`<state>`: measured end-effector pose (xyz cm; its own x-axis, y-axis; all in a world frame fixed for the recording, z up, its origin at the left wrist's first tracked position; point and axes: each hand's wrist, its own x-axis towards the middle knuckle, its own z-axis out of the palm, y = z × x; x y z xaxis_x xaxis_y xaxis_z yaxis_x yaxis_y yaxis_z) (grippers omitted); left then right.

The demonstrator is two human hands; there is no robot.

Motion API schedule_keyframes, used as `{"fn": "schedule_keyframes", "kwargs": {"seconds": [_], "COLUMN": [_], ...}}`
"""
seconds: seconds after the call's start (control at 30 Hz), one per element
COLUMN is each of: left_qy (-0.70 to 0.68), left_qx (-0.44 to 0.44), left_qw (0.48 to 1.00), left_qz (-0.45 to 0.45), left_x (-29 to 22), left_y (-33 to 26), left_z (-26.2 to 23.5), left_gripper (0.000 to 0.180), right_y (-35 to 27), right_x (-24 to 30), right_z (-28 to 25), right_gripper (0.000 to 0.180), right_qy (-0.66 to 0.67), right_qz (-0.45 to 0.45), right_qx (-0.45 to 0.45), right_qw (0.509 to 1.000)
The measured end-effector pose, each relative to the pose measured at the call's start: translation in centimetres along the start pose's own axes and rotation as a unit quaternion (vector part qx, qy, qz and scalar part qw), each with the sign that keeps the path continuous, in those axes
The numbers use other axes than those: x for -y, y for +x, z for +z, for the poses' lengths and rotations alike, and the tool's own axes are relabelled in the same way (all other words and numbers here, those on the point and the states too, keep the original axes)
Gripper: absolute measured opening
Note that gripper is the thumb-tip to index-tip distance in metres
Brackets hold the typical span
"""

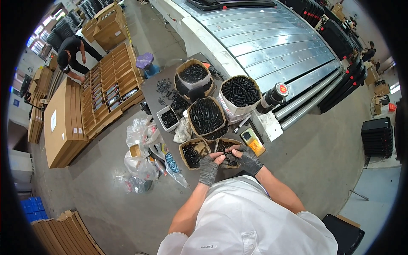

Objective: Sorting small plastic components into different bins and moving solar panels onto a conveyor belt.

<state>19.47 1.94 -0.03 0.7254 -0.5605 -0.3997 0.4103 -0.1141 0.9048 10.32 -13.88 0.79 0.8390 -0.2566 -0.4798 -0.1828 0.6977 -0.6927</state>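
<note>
My left hand [211, 165], in a grey fingerless glove, has its fingers pinched together. My right hand [247, 158], in a matching glove, meets it fingertip to fingertip. A small dark part [227, 154] shows between the fingertips; its exact kind is too small to tell. Both hands are over a small cardboard box [222, 140] of black parts, which they partly cover. Beside it on the left stands another open box [183, 146] with black pieces. Beyond are a larger box of black cylindrical parts [207, 115] and a white-sided container of similar pieces [240, 91].
A phone [252, 142] and a black cylindrical tool [273, 97] lie right of the boxes. A white tray [169, 119] and loose rings [163, 86] are to the left. A metal-slat conveyor [276, 38] stands beyond. Another person [76, 53] bends over a partitioned carton [112, 85].
</note>
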Motion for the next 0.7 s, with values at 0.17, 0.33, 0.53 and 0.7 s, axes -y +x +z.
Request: {"fn": "schedule_keyframes", "kwargs": {"seconds": [0.17,0.33,0.53,0.7], "left_qy": [-0.083,-0.236,-0.242,-0.232], "left_qx": [0.052,0.119,0.095,0.072], "left_qw": [0.992,0.954,0.943,0.953], "left_qz": [-0.082,-0.141,-0.207,-0.18], "left_x": [-1.2,2.9,2.9,3.1], "left_y": [0.2,0.5,0.7,1.2], "left_z": [-0.5,-0.7,-0.4,-0.4], "left_gripper": [0.025,0.029,0.027,0.027], "right_y": [0.0,-1.0,-1.4,-1.1], "right_x": [1.3,0.6,-0.6,-1.3], "right_z": [0.5,0.1,1.4,1.8], "right_gripper": [0.021,0.028,0.028,0.029], "right_qy": [-0.112,-0.156,-0.285,-0.364], "right_qz": [0.01,-0.032,-0.087,-0.134], "right_qx": [0.009,0.02,-0.075,-0.087], "right_qw": [0.994,0.987,0.952,0.917]}}
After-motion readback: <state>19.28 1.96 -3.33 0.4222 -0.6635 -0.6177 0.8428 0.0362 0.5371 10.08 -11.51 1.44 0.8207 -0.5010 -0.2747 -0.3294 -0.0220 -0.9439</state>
